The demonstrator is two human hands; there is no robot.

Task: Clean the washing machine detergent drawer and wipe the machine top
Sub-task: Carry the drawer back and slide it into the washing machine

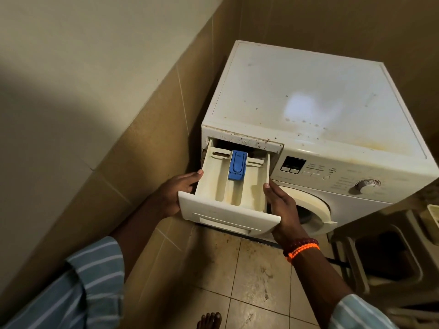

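A white front-loading washing machine stands in a tiled corner; its top (308, 96) is stained with yellow marks and dark specks. The cream detergent drawer (228, 205) is pulled far out of its rusty slot, showing yellowed compartments and a blue insert (237, 167). My left hand (175, 193) grips the drawer's left side, thumb on the rim. My right hand (282, 210) holds the drawer's right side, with red and orange bracelets on the wrist.
A tiled wall (133, 143) runs close along the machine's left. The control panel with a dial (367, 185) and the round door (313, 210) lie right of the drawer. A plastic stool (392, 255) stands at the right. The floor tiles (256, 281) are dirty; a bare foot (209, 321) shows below.
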